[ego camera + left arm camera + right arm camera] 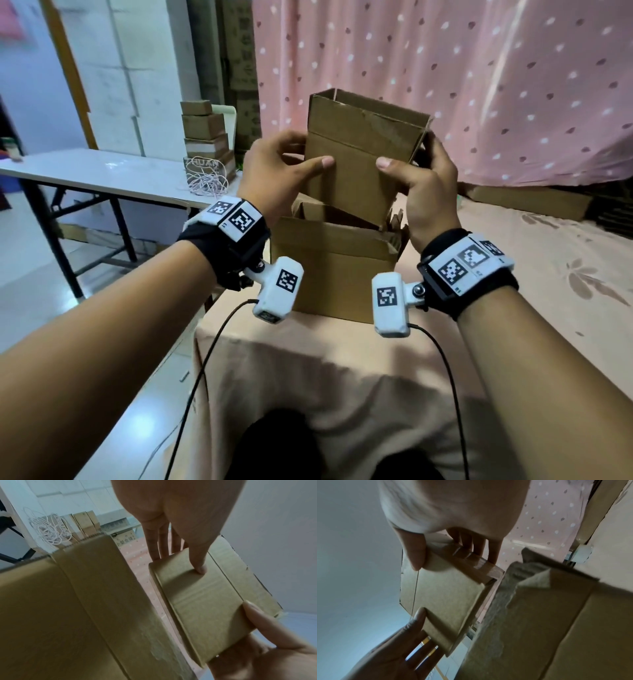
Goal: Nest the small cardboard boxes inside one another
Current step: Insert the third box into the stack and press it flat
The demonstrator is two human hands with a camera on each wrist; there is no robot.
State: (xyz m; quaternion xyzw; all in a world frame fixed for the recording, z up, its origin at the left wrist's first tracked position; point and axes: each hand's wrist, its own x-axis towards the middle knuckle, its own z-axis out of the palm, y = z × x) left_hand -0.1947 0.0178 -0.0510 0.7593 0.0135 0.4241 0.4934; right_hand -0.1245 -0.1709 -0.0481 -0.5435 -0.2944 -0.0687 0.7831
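I hold a smaller open-topped cardboard box (356, 164) tilted in the air, its lower end just above the mouth of a larger open cardboard box (332, 270). My left hand (301, 154) grips its left side, thumb on the near face. My right hand (411, 171) grips its right side the same way. In the left wrist view my thumb (199, 566) presses the smaller box (205, 601) beside the larger box (68, 608). The right wrist view shows the smaller box (447, 596) next to the torn flap of the larger box (539, 622).
The larger box stands on a pink cloth-covered surface (308, 359). To the left, a white folding table (102, 174) carries a stack of small boxes (205, 133) and a tangle of white cord (205, 178). A pink dotted curtain (479, 85) hangs behind. Flat cardboard (527, 202) lies at the right.
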